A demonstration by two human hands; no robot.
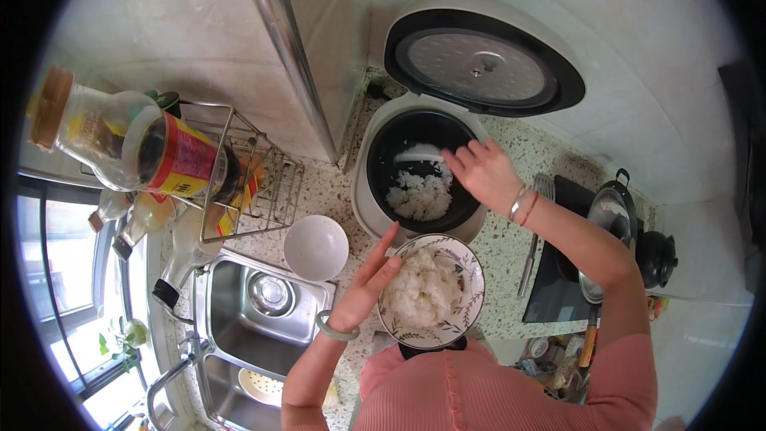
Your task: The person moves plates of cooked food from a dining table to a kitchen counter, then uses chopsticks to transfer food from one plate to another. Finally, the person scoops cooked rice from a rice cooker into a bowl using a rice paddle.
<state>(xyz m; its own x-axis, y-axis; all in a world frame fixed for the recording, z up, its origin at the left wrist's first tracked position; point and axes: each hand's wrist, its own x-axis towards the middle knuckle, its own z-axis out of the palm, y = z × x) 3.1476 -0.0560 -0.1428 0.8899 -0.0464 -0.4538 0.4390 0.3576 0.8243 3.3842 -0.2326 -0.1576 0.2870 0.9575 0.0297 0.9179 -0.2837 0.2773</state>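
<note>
Fingers of my right hand (483, 175) close round the end of a whitish rice paddle (419, 156), whose blade reaches into the dark inner pot (383, 140) of a rice cooker. Loose cooked rice (421, 195) lies on the pot's bottom, beside the blade. My left hand (369, 286) grips the left rim of a leaf-patterned bowl (472, 287), its thumb side against the edge and some fingers hidden below. White rice (423, 291) is heaped in this bowl, which sits just in front of the cooker, close to my body.
The cooker's lid (487, 56) stands raised at the back. An empty white bowl (316, 248) rests left of the cooker, by the steel sink (255, 343). Bottles and a wire rack (263, 199) crowd the left. On the right are a pan (610, 215) and a black cooktop (550, 287).
</note>
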